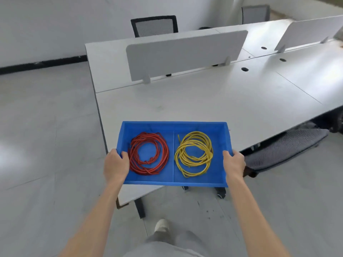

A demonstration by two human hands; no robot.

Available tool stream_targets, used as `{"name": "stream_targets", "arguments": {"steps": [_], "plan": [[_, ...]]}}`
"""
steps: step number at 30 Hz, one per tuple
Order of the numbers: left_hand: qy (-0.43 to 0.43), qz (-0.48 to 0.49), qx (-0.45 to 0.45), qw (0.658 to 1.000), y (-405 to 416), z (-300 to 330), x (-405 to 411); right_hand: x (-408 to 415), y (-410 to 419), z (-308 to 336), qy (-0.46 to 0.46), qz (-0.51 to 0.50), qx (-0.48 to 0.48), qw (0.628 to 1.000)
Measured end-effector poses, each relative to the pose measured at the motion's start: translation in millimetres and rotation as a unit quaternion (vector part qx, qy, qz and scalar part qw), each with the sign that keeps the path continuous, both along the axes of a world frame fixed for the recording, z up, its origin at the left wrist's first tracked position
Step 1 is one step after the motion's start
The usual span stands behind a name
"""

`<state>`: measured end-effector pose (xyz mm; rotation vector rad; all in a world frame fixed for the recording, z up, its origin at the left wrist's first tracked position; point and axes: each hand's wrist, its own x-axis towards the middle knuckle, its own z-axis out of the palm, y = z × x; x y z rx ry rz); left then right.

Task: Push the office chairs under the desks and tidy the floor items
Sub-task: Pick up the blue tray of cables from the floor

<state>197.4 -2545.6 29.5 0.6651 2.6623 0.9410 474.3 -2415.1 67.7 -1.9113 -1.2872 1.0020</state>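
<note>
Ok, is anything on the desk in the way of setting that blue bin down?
Nothing visible. Both hands, left and right, hold the blue bin with its red cable coil and yellow cable coil over the near desk corner. The desktop ahead is bare up to the divider panel.

chair seat [284,147]: mostly hidden under desk [204,101] | far divider [311,30]: cut by right edge, blurred

Both forearms are left bare, no sleeves seen. Left hand [116,166] & right hand [234,165] are ungloved. Grey trousers [167,245] are worn, w/ a pale shoe [162,225], possibly off-white.
</note>
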Motion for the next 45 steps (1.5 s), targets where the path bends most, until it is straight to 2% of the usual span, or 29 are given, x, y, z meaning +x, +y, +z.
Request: {"name": "stream_targets", "arguments": {"steps": [16, 21, 32, 38, 45], "plan": [[-0.041, 0.183, -0.036, 0.982, 172.3, -16.7, -115.7, -182.9, 275.4, -27.3, -0.053, 0.201, -0.054, 0.977], [-0.049, 0.192, -0.051, 0.979, 219.2, -19.0, -154.3, -232.3, 329.8, -33.5, -0.065, 0.231, -0.063, 0.969], [-0.047, 0.153, -0.123, 0.979, 274.3, -26.5, -217.9, -297.2, 388.8, -52.6, -0.051, 0.244, -0.099, 0.963], [-0.017, 0.152, -0.112, 0.982, 287.6, -40.0, -233.6, -310.3, 401.2, -65.6, -0.057, 0.248, -0.091, 0.963], [0.015, 0.155, -0.113, 0.981, 286.5, -50.6, -231.8, -312.9, 399.8, -75.7, -0.122, 0.242, -0.071, 0.960]]}}
